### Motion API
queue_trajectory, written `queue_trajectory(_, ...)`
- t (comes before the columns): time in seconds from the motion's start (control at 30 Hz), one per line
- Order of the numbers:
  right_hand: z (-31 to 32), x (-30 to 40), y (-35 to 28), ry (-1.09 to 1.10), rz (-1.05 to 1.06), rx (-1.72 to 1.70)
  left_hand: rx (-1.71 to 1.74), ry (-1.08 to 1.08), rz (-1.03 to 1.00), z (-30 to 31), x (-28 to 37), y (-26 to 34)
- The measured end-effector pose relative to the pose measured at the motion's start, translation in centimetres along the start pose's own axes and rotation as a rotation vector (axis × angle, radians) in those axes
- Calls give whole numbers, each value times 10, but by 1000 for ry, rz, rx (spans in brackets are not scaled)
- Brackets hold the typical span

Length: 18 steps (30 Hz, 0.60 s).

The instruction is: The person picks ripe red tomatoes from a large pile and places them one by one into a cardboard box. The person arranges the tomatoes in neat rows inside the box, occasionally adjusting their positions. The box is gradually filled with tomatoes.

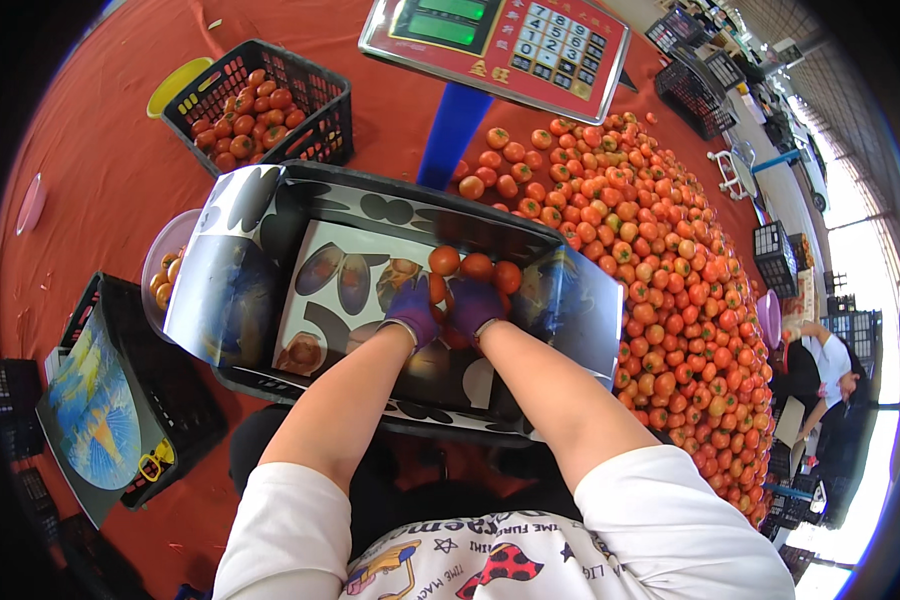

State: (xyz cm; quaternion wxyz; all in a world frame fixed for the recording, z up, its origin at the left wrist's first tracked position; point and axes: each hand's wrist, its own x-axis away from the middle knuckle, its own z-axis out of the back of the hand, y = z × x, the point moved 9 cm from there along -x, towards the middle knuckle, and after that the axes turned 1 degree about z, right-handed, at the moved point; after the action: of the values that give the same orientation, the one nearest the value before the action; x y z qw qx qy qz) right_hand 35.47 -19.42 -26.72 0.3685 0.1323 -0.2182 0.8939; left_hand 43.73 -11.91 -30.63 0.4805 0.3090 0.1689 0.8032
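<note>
Both my hands wear purple gloves and reach down into a black plastic crate [322, 171] lined with printed paper sheets [360, 277]. My left hand [412, 311] is against a tomato [436, 287] that shows between the two hands. Close beside it, my right hand [474, 306] rests over tomatoes at the crate's right end, its fingers mostly hidden. Just beyond the hands, several red tomatoes [477, 267] lie along the far wall. Whether either hand grips a tomato cannot be made out. Paper flaps [221, 277] fold out over the crate's short ends.
A large tomato heap [645, 277] spreads on red cloth to the right. A digital scale display [495, 52] on a blue post [454, 135] stands beyond the crate. A tomato-filled crate [330, 112] sits back left, another lined crate [172, 405] nearer left. A person [825, 367] is far right.
</note>
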Motion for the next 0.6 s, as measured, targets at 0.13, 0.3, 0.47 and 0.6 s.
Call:
queue_trajectory(0.13, 2, -4, 26, -30, -129, 19, -44, -5, -52, -7, -12, 15)
queue_trajectory(0.3, 155, 42, -19, 116, 270, 28, -18, 32, 108, 25, -38, -8)
queue_trajectory(0.47, 290, 202, 105, 636, 117, -274, 265, 146, -118, 18, -65, 6)
queue_trajectory(0.6, 219, 346, 269, 670, -298, -636, 62, 229, -225, -34, -52, -12)
